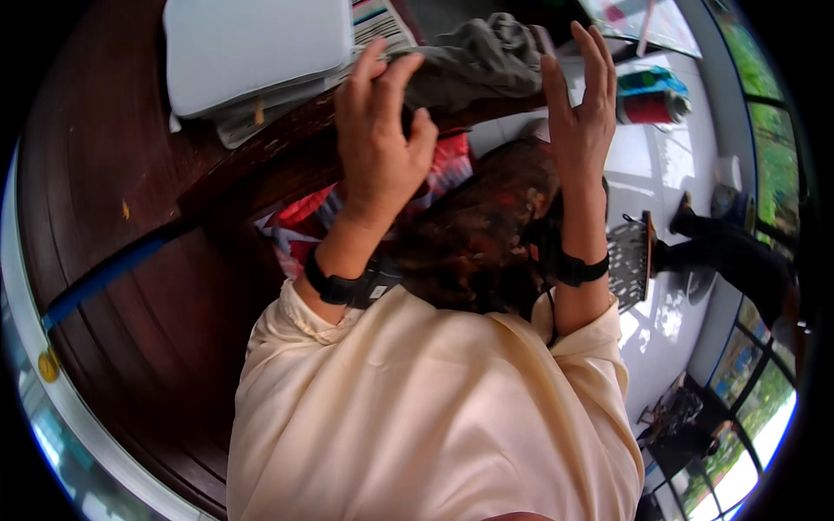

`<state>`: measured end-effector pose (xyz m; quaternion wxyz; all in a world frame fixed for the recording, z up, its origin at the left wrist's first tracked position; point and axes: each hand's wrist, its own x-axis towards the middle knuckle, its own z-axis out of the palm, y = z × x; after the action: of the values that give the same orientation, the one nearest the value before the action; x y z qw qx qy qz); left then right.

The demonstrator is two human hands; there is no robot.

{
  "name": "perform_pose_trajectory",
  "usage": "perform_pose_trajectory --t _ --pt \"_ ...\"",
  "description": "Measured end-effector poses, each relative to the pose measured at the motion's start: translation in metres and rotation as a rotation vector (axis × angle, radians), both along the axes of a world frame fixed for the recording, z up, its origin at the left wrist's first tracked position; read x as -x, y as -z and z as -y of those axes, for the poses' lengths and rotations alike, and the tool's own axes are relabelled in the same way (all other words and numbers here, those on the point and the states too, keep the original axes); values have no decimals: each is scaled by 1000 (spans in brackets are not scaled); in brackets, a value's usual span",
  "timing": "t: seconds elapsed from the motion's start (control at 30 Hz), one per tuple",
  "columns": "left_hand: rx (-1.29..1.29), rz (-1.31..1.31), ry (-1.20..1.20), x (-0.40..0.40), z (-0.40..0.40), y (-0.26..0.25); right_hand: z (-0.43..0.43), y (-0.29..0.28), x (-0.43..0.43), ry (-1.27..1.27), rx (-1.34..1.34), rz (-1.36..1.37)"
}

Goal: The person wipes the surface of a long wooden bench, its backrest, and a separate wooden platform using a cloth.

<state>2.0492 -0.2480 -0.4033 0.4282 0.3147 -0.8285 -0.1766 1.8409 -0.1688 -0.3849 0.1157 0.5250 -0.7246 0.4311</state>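
Both of my hands are raised before me with nothing in them. My left hand [384,137] has bent, spread fingers, near the edge of the dark wooden surface and a white padded, rounded item [260,52]. My right hand [581,117] is upright, its thumb apart from the fingers, just right of a crumpled grey cloth [482,58]. Printed paper or cloth [384,23] shows between the white item and the grey cloth. Black bands circle both wrists. Below my hands lie my dark patterned clothing [482,221] and a red and white cloth [449,156].
A dark wooden bench or table [98,150] spans the left. At right, a red cylindrical item [651,107] and a blue-green package [655,79] stand over the white tiled floor [651,156]. A perforated stool or rack [629,260] is near another person's dark-clad legs [717,260].
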Motion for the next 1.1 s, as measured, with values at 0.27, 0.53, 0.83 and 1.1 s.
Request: perform_pose_trajectory --t 0.27,0.53,0.83,1.1 --pt "189 148 -189 -103 -8 25 38 26 -58 -85 -203 -433" --pt "203 17 -597 -241 44 63 64 39 -190 -440 -253 -356" --pt "-50 -426 -651 -238 60 81 120 74 -303 -741 -241 -448" --pt "-78 -428 -553 -228 59 77 83 63 -243 -713 -253 -295"
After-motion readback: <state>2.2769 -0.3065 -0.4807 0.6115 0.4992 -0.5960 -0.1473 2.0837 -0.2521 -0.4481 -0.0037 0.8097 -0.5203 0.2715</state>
